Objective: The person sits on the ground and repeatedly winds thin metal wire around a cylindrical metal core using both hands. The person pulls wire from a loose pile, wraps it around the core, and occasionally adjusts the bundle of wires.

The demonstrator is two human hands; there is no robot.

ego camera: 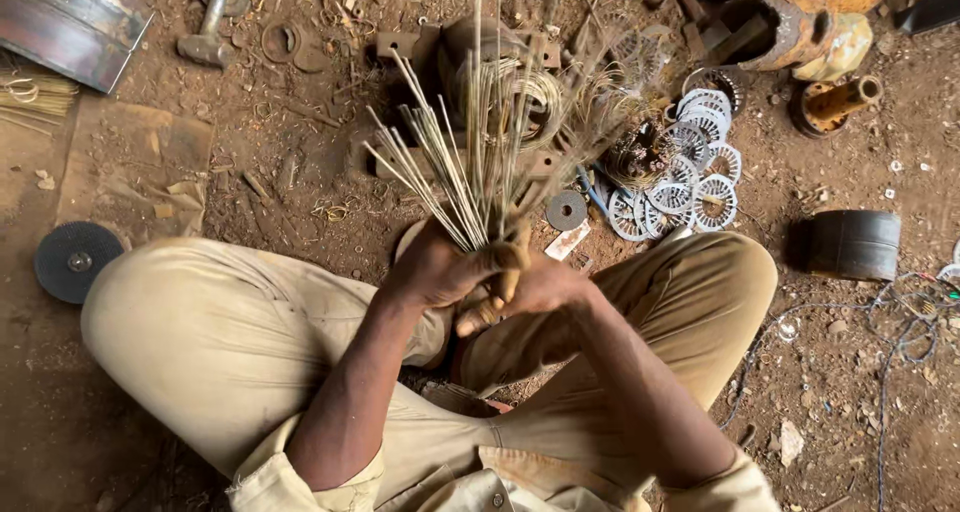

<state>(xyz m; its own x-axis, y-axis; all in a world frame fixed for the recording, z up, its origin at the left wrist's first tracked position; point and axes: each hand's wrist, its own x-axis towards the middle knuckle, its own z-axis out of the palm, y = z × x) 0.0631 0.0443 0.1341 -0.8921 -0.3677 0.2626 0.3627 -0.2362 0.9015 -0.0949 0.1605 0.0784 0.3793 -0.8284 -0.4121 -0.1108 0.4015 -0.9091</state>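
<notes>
Bundle of thin metal rods: light, stiff, splaying, slippery; best clamped low. Left hand closed round base, right hand wrapped just below.

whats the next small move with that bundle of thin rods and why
Probably squeeze and square the bundle of thin pale metal rods: the left hand and right hand grip its base together, while the tops splay out unevenly like a fan.
</notes>
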